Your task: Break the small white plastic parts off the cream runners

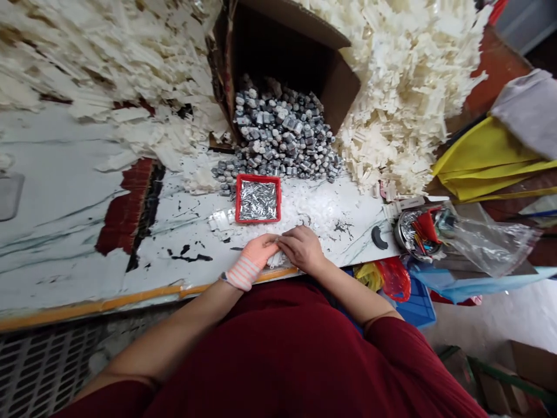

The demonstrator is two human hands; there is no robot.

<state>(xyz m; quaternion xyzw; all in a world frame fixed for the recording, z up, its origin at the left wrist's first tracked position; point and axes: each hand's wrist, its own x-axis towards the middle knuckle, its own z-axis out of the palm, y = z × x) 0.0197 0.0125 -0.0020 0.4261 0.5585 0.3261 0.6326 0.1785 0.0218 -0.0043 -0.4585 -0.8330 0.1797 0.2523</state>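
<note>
White plastic pieces [275, 260] on the table [65, 226], just on the near side of the red tray [237, 200], partly covered by the hands. Left hand [256, 255], in an orange glove with a striped cuff, is at the tray's near side; right hand [303, 248], ungloved, is near the tray's near right corner. Fingers of both bunched, fingertips meeting; can't tell if either is clamped on a small part, grip too small and covered. Tray holds a layer of silvery metal pins [258, 200]. Right of tray: scattered white bits [308, 206], then a black curved piece [379, 238], farther right a metal bowl [401, 246] of mixed items. Left of tray, just beside it: a few clear-white pieces [221, 222]. Behind tray: pile of grey-and-white cylinders [282, 130] spilling from a cardboard box [343, 87] lying open toward the tray. Beyond tray on both sides, cream plastic parts heaped: left heap [108, 46], right heap [400, 87]. Well left of tray, reddish-brown patch [124, 203] where tabletop covering is torn.
</note>
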